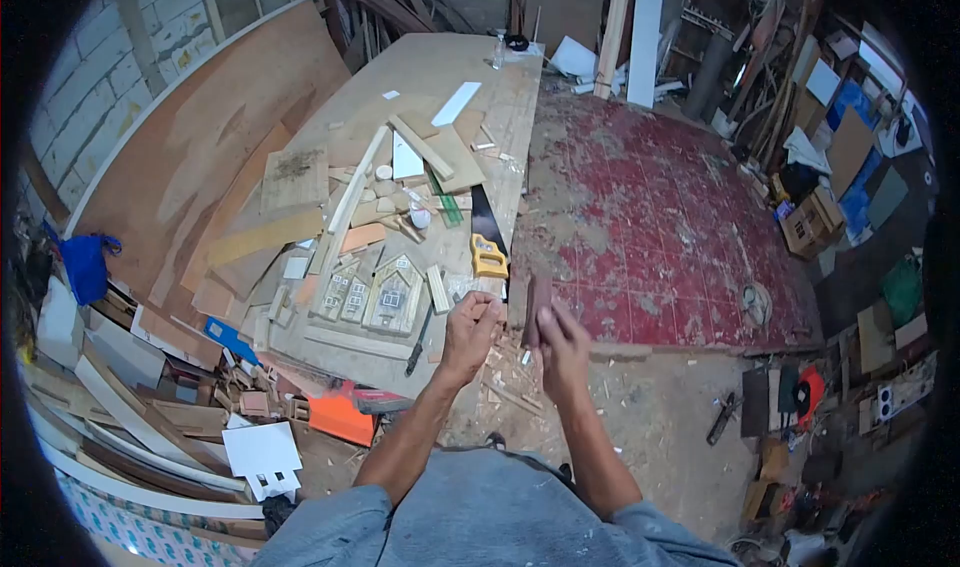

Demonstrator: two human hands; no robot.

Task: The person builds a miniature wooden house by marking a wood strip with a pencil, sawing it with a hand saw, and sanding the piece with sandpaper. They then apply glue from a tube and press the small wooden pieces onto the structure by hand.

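Note:
My right hand (pixel 562 347) is wrapped round a flat, reddish-brown block (pixel 539 302), which looks like a sanding block and points away from me. To its left, my left hand (pixel 472 335) is closed in a pinch; anything between the fingertips is too small to make out. Just beyond my left hand lies a handsaw (pixel 489 255) with a yellow handle and dark blade. Left of that hand, small wooden house shapes (pixel 392 302) with drawn windows lie on the worktable (pixel 330 355). A narrow dark tool (pixel 416 347) lies beside them.
Wood offcuts (pixel 425 147), white pieces and a small round white container (pixel 420 218) clutter the table. At right is a dusty red tiled platform (pixel 650 227). An orange piece (pixel 342 420) and scraps lie below the table's left edge. Large boards (pixel 190 157) lean at left.

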